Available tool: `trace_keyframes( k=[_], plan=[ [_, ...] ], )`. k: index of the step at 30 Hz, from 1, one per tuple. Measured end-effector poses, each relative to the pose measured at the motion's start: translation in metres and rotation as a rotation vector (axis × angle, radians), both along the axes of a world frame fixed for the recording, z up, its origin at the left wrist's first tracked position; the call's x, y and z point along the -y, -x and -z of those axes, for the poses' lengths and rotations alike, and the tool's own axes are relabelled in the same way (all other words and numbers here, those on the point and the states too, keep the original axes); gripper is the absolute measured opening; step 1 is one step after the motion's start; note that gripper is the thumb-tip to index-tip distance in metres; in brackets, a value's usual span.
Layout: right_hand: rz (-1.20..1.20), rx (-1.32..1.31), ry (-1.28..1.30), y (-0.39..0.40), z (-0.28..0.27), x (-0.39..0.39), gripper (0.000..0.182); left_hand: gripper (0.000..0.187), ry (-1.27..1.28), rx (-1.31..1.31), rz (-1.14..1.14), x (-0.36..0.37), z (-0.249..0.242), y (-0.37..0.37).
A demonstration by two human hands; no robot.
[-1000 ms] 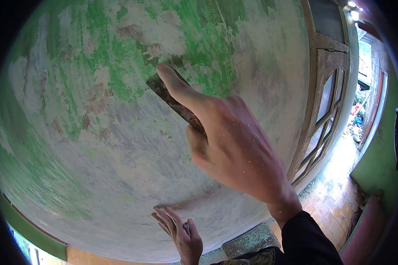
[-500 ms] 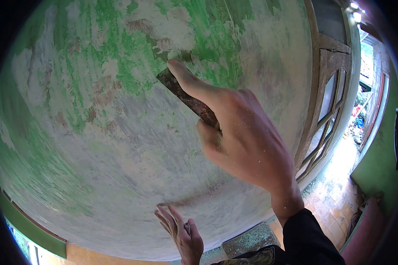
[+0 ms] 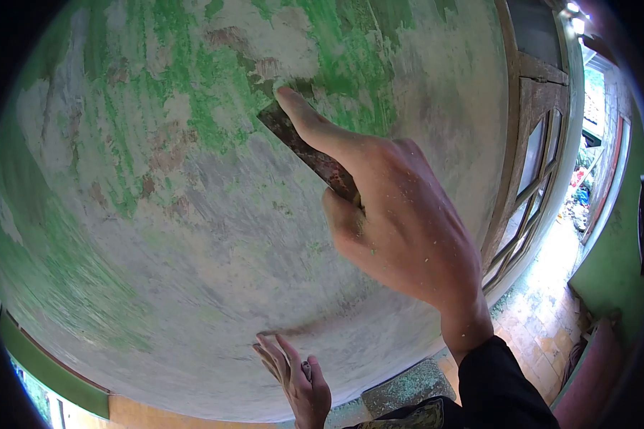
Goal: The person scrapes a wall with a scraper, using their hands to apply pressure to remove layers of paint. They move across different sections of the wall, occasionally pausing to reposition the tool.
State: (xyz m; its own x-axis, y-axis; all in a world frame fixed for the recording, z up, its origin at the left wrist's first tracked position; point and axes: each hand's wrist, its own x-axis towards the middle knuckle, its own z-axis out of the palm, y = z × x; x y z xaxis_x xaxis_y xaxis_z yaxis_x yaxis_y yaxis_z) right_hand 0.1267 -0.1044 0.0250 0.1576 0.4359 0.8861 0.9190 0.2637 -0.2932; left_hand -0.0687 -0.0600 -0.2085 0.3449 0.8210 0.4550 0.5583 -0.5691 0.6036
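My right hand (image 3: 411, 222) is closed around a dark, worn scraper blade (image 3: 311, 157), its index finger stretched along the upper edge. The blade's far end lies against the wall (image 3: 222, 236), where patchy green paint gives way to bare grey plaster. Small green flakes dot the back of this hand. Lower down, my left hand (image 3: 297, 382) has its fingers stretched out, their tips at the wall surface. A small greyish thing, perhaps a ring, shows between its thumb and fingers; I cannot make out what it is.
Right of the wall stands a worn wooden window frame (image 3: 526, 171) with panes. Beyond it, a bright opening leads outside over a tiled floor (image 3: 533, 325). Green flakes cover a grey slab (image 3: 408, 386) at the wall's foot. A green wall (image 3: 615, 250) stands at far right.
My right hand and the scraper blade have shifted slightly up and to the right along the wall. My left hand has stayed nearly in place.
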Motion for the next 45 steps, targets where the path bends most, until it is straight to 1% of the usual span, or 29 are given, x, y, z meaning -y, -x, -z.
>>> trace_keyframes(
  k=[1, 3, 4, 6, 10, 13, 15, 16, 18, 19, 21, 22, 24, 25, 27, 28, 30, 34, 36, 37, 39, 40, 42, 43, 44, 45],
  plan=[
    [0.001, -0.004, 0.005, 0.001, -0.001, 0.002, 0.082, 0.072, -0.028, -0.020, 0.001, -0.001, 0.003, 0.001],
    [-0.054, -0.163, 0.177, 0.004, -0.005, 0.006, 0.080, 0.073, -0.056, -0.040, 0.000, -0.002, 0.004, 0.002],
    [-0.055, -0.165, 0.176, 0.003, -0.005, 0.004, 0.080, 0.073, -0.053, -0.032, 0.005, -0.001, 0.004, 0.002],
    [0.046, 0.032, 0.054, -0.003, -0.006, 0.001, 0.079, 0.073, -0.055, -0.022, 0.014, -0.003, 0.004, 0.000],
    [0.019, 0.004, 0.049, 0.000, -0.006, 0.004, 0.078, 0.073, -0.035, -0.027, 0.003, 0.000, 0.004, 0.003],
    [0.024, -0.019, 0.105, 0.000, -0.005, 0.006, 0.078, 0.073, -0.052, -0.016, 0.011, -0.004, 0.005, -0.001],
    [-0.013, 0.004, -0.047, 0.000, -0.002, -0.003, 0.078, 0.073, -0.050, -0.011, 0.007, -0.001, 0.005, 0.000],
    [-0.015, 0.007, -0.049, 0.000, -0.004, 0.001, 0.078, 0.073, -0.049, -0.007, 0.013, 0.000, 0.004, -0.001],
    [-0.048, -0.104, 0.175, 0.001, -0.010, 0.012, 0.078, 0.073, -0.051, -0.002, 0.021, -0.001, 0.004, 0.000],
    [-0.047, -0.101, 0.172, -0.001, -0.010, 0.009, 0.078, 0.073, -0.049, 0.002, 0.016, -0.002, 0.005, 0.000],
    [0.036, 0.063, 0.050, -0.003, -0.011, 0.002, 0.080, 0.073, -0.037, 0.001, 0.011, -0.001, 0.006, 0.002],
    [0.033, 0.066, 0.051, -0.003, -0.010, 0.005, 0.080, 0.073, -0.034, 0.005, 0.017, -0.001, 0.005, 0.000],
    [-0.026, 0.008, 0.162, 0.000, -0.008, 0.011, 0.063, 0.072, -0.030, 0.004, 0.018, 0.000, 0.003, 0.002],
    [-0.028, 0.011, 0.160, -0.001, -0.008, 0.009, 0.063, 0.072, -0.033, 0.001, 0.021, 0.001, 0.002, 0.001],
    [0.004, 0.005, 0.034, -0.003, -0.004, 0.003, 0.081, 0.072, -0.035, -0.011, 0.027, 0.000, 0.002, 0.000],
    [0.005, 0.000, 0.040, -0.003, -0.002, 0.003, 0.081, 0.072, -0.024, -0.005, 0.024, 0.001, 0.002, 0.000],
    [-0.028, -0.090, 0.109, -0.001, -0.002, 0.002, 0.081, 0.072, -0.017, 0.008, 0.020, 0.001, 0.003, -0.001],
    [-0.056, -0.117, 0.192, -0.003, -0.009, 0.007, 0.082, 0.068, -0.061, -0.020, 0.022, -0.002, 0.004, -0.001],
    [-0.052, -0.016, -0.001, -0.005, -0.008, -0.003, 0.077, 0.067, -0.063, -0.039, 0.010, 0.000, 0.005, 0.000],
    [-0.056, -0.014, 0.001, -0.005, -0.006, -0.003, 0.077, 0.067, -0.064, -0.040, 0.011, -0.001, 0.004, -0.001],
    [-0.132, -0.165, 0.159, -0.005, 0.005, 0.002, 0.071, 0.066, -0.064, -0.039, 0.006, -0.001, 0.004, 0.003],
    [-0.135, -0.157, 0.159, -0.006, 0.015, 0.004, 0.071, 0.068, -0.056, -0.084, 0.007, -0.002, 0.003, 0.006],
    [-0.356, -0.227, 0.251, -0.005, 0.033, 0.012, 0.066, 0.070, -0.045, -0.125, 0.013, -0.003, 0.005, 0.007],
    [-0.428, -0.296, 0.337, -0.003, 0.031, 0.025, 0.063, 0.070, -0.055, -0.127, 0.018, -0.003, 0.006, 0.007],
    [-0.426, -0.296, 0.338, -0.001, 0.029, 0.026, 0.063, 0.069, -0.066, -0.129, 0.022, -0.004, 0.007, 0.008],
    [-0.582, -0.451, 0.320, -0.001, 0.028, 0.027, 0.062, 0.069, -0.064, -0.130, 0.025, -0.004, 0.007, 0.008]
  ],
)
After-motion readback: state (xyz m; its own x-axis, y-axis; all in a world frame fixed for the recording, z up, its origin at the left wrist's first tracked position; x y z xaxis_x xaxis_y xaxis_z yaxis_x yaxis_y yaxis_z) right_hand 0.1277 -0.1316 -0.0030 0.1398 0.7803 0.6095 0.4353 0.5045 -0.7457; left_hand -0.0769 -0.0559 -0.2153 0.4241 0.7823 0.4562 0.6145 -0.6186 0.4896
